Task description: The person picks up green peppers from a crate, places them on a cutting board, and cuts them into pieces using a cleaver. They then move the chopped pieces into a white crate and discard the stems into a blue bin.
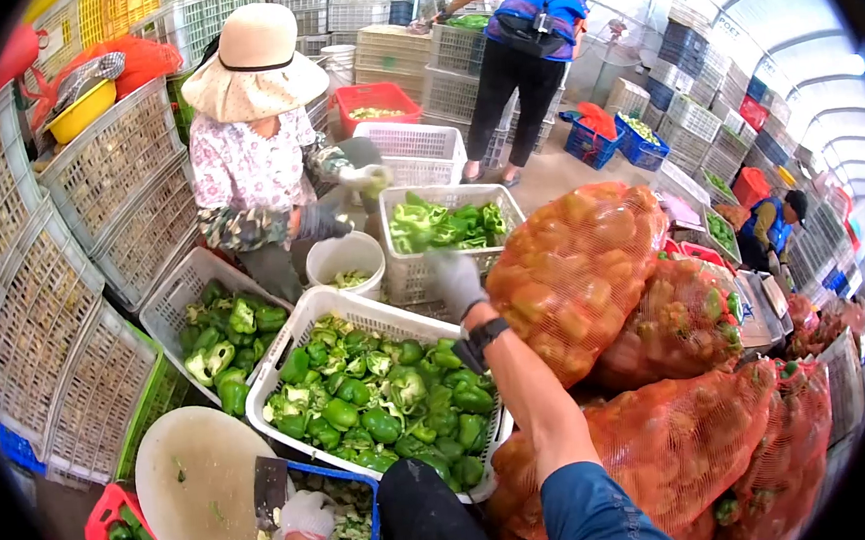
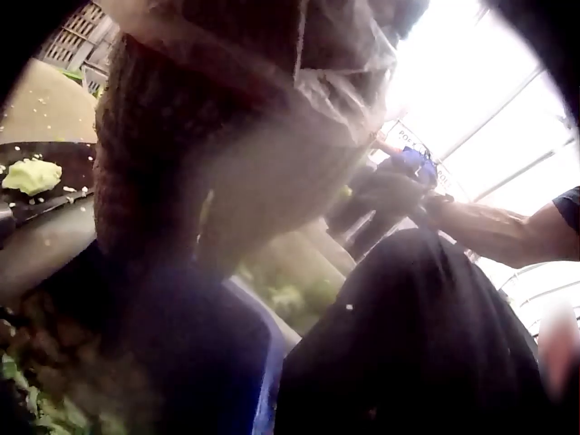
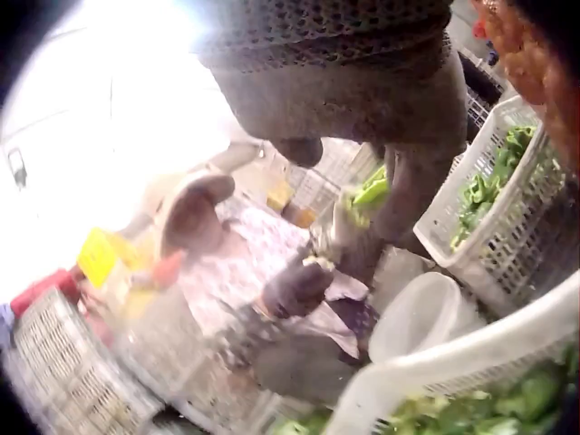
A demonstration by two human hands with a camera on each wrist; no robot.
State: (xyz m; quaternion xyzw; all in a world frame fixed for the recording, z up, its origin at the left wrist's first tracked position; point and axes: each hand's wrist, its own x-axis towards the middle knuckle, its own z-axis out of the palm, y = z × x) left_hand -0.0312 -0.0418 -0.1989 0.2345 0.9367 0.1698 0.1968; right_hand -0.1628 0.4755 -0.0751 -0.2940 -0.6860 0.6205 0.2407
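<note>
Left hand [image 1: 307, 517], gloved, lies low beside the blue-rimmed crate [image 1: 324, 470] of scraps. Cleaver [image 1: 270, 494] just next to it, blade over the edge of a round white board [image 1: 190, 453]; pale scrap on the blade in the left-wrist view. Cannot tell whether the left fingers grip its handle.

Right hand [image 1: 457, 283], gloved and blurred, reaches out near the small white crate [image 1: 418, 281] of cut green pieces [image 1: 455, 226]. Fingers look extended, loosely apart. Green bit shows beside them in the right-wrist view; contact unclear.

Green peppers [image 1: 342, 414], many cut open, fill the large white crate [image 1: 350, 306] in front of the wearer. Seated person in a sun hat [image 1: 245, 173] opposite, white bucket [image 1: 373, 280] close by. Red mesh sacks [image 1: 573, 270] to the right, bulging.
</note>
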